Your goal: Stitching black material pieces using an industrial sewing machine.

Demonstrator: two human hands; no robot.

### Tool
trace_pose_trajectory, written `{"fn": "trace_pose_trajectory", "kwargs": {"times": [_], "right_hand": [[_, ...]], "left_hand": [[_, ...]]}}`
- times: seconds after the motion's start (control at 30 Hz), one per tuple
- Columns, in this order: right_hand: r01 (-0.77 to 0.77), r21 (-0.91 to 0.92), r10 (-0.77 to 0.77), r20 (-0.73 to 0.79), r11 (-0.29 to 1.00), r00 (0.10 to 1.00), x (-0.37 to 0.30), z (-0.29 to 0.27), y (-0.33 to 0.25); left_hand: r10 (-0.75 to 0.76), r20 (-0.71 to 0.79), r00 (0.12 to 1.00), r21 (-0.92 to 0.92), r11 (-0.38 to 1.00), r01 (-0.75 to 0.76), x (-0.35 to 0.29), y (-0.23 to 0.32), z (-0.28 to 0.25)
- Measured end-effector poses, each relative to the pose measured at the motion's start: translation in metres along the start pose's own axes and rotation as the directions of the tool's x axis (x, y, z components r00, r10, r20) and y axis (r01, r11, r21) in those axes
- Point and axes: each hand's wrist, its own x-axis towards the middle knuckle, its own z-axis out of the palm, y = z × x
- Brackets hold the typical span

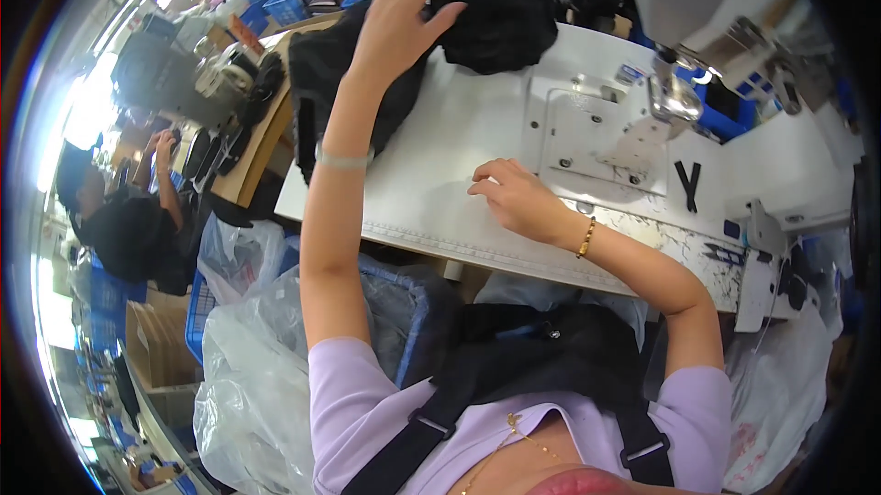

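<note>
- While the left hand (404, 18) extends over the far left part of the worktop (450, 146), its fingers are bent and spread, the thumb standing apart from them.
- The far black cloth item (500, 22), a bulky, rounded piece, sits at the far edge of the worktop, just right of the left hand; the fingertips overlap it in this view, and whether they touch it cannot be told.
- A second black cloth piece (404, 114) lies at the left end of the worktop, partly hidden behind the left forearm.
- The right hand (518, 201) is at the near middle of the worktop, fingers loosely bent and slightly parted; contact with the surface cannot be judged.
- To the right of both hands stands a white sewing machine (674, 100), with a screwed metal plate (587, 133) set into the worktop on its left.
- Two narrow black strips (686, 188) form a V near the machine; a blue bin (730, 114) lies farther right.
- A ruled strip (459, 243) follows the near edge, above a blue basket (413, 316) lined with clear plastic.
- At far left, another person (128, 229) sits near a second machine (170, 82).
</note>
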Motion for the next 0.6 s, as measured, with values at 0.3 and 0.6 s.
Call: {"fn": "trace_pose_trajectory", "kwargs": {"times": [0.3, 0.6], "right_hand": [[-0.158, 0.010, 0.155, -0.257, 0.987, 0.954, -0.076, -0.064, 0.031], [-0.130, 0.041, 0.137, -0.284, 0.991, 0.949, -0.093, -0.066, 0.038]], "left_hand": [[-0.320, 0.821, 0.473, 0.294, 0.947, 0.129, 0.094, -0.032, 0.059], [-0.509, 0.582, 0.634, 0.026, 0.790, 0.612, 0.105, -0.021, 0.034]]}}
